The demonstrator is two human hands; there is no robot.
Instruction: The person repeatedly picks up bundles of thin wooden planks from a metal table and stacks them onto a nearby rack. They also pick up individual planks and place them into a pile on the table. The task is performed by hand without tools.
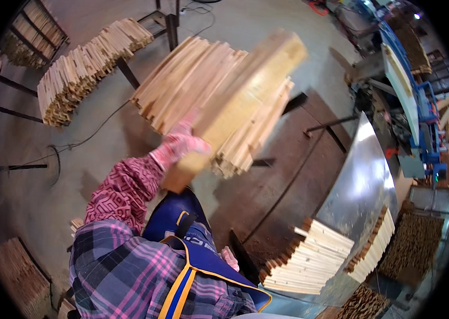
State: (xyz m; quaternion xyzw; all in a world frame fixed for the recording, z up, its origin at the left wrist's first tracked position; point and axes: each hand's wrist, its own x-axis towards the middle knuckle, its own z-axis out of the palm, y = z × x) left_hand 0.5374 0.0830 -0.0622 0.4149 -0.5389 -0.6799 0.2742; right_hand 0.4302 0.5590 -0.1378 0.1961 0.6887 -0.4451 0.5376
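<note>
My left hand [182, 143], in a pink patterned glove, is wrapped round the near part of a thick yellowish wooden beam [251, 98]. The beam slants up and away to the right, slightly blurred, over a stack of long wooden strips [195, 77]. Part of that stack shows on either side of it. Down by the blue apron [198, 234], a little of my right hand [229, 259] shows, also gloved in pink; its fingers are mostly hidden.
To the left, more wooden strips [86, 69] lie on a metal frame. A shiny metal table [360, 175] at right bears pale sticks with brown ends [309, 258]. Dark metal bars [336, 138] jut out nearby. A cable [94, 133] crosses the floor. Machinery [378, 95] stands at far right.
</note>
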